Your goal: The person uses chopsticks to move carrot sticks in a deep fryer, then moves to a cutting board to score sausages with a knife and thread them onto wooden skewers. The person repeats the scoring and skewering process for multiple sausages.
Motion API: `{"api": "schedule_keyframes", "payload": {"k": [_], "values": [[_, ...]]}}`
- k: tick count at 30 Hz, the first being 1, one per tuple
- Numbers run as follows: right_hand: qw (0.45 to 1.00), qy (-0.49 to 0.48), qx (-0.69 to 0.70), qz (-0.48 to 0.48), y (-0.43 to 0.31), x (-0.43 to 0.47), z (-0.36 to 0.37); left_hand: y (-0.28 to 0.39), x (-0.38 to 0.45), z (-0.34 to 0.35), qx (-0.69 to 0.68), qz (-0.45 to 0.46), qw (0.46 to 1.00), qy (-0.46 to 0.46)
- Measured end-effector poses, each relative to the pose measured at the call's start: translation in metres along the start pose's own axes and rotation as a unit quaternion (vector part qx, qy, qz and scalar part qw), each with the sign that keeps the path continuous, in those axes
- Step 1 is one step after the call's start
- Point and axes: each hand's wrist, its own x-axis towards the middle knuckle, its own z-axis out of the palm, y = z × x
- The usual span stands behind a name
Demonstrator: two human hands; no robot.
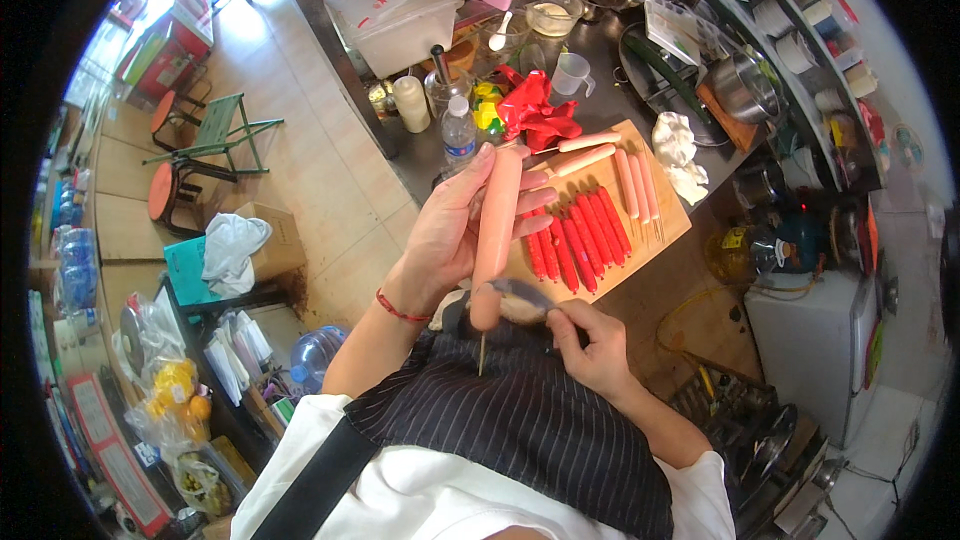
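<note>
My left hand point(448, 229) holds a pale pink sausage point(498, 210) upright by its side. A thin wooden skewer point(481, 356) sticks out of the sausage's lower end. In my right hand point(592, 341) is a knife, its blurred blade point(529, 294) lying at the sausage near that end; how deep it cuts I cannot tell. Beyond both hands lies a wooden cutting board point(670, 231). Several red-wrapped sausages point(576, 244) lie in a row on it. Three skewered pink sausages point(637, 184) and two other pink sausages point(586, 159) rest at its far side.
Behind the board are a red plastic bag point(534, 109), a water bottle point(458, 131), a squeeze bottle point(411, 103) and a measuring cup point(571, 73). A crumpled white cloth point(677, 157) lies right of it, near a steel pot point(745, 90). Stools point(171, 193) stand on the floor at left.
</note>
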Motion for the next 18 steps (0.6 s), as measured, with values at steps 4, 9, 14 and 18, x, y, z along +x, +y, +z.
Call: {"api": "schedule_keyframes", "payload": {"k": [4,9,14,18], "values": [[0.999,-0.043,-0.027,-0.002,-0.005,0.0,-0.006,-0.004,0.003,-0.007,0.06,0.019,0.998,0.012],[0.994,0.096,0.015,0.039,-0.014,0.028,-0.024,-0.004,0.008,-0.015,0.118,0.029,0.993,0.001],[0.991,0.127,0.032,0.019,-0.006,0.072,-0.024,-0.005,0.009,-0.011,0.069,-0.008,0.997,-0.037],[0.994,0.088,0.039,0.046,0.0,0.084,-0.016,-0.008,0.006,-0.01,0.013,-0.021,1.0,-0.013]]}}
